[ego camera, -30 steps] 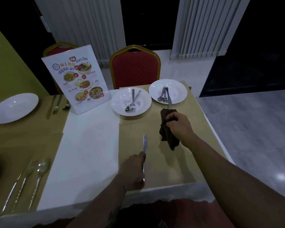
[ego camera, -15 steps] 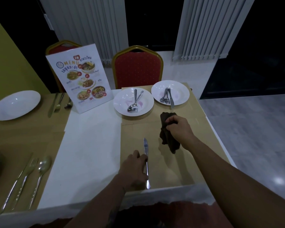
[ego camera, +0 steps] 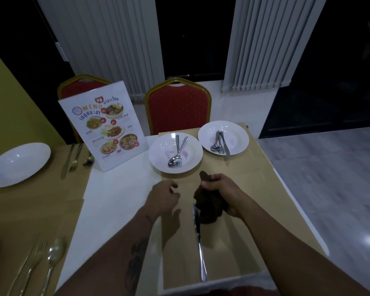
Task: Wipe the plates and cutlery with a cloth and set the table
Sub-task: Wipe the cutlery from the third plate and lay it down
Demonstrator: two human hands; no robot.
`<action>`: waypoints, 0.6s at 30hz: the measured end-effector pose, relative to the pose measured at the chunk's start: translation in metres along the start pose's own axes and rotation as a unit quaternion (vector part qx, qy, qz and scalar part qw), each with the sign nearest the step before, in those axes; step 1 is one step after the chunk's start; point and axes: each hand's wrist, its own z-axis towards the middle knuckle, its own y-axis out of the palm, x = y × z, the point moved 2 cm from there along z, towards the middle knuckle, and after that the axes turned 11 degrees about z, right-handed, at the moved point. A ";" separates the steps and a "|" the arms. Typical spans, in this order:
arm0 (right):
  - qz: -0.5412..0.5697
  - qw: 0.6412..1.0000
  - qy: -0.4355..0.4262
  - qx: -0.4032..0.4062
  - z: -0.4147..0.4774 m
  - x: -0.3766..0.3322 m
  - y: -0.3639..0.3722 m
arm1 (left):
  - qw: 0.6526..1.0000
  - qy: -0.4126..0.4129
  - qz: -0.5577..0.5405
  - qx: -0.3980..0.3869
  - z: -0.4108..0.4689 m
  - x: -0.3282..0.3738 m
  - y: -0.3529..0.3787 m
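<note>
Cloth (ego camera: 208, 210) bunched in right hand (ego camera: 221, 194), over knife (ego camera: 199, 240) tip; left hand (ego camera: 162, 198) fingers (ego camera: 172, 185) loose, empty.

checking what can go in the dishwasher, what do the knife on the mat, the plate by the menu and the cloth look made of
Knife: metal, likely stainless steel, polished; silver glints along it. Plate: glossy white, ceramic or maybe melamine; bright highlights on its rim. Cloth: soft dark brown fabric, matte; it bunches in the right hand.

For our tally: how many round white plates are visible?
3: left plate at the left edge; middle plate beside the menu card; right plate farther right. Another may be cropped lower left.
</note>
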 end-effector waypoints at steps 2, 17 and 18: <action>-0.049 0.999 0.004 0.015 0.008 0.003 0.004 | 1.000 -0.006 -0.006 0.013 0.027 -0.005 -0.014; -0.078 0.991 0.007 0.109 0.069 -0.008 0.000 | 0.994 0.088 0.047 0.039 0.205 0.008 -0.029; -0.072 0.991 0.007 0.112 0.070 -0.011 0.001 | 0.994 0.089 0.048 0.047 0.212 0.010 -0.030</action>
